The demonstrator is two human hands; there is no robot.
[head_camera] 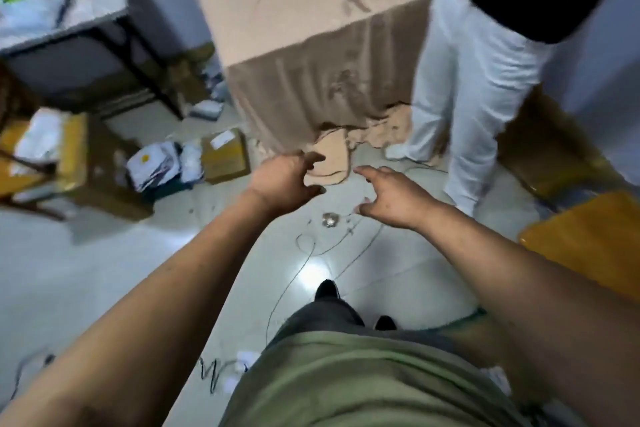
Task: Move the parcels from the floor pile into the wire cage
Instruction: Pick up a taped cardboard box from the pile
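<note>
Over the tiled floor [104, 270], hovering mid-air w/ both hands: left hand [287, 180] and right hand [391, 194] both empty, fingers spread and loosely hooked, gripping nothing. Lying ahead & to the left of the hands: floor pile [192, 158], i.e. 1 cardboard box [225, 158], long side seemingly running away toward the draped table [311, 45], plus approx 2 white poly bags [156, 163] touching on its left (blurred, so count unsure). Sitting nearer the left hand, so prob. leading w/ that one. Not showing anywhere: wire cage. Standing at right: 1 other person [467, 80].
</note>
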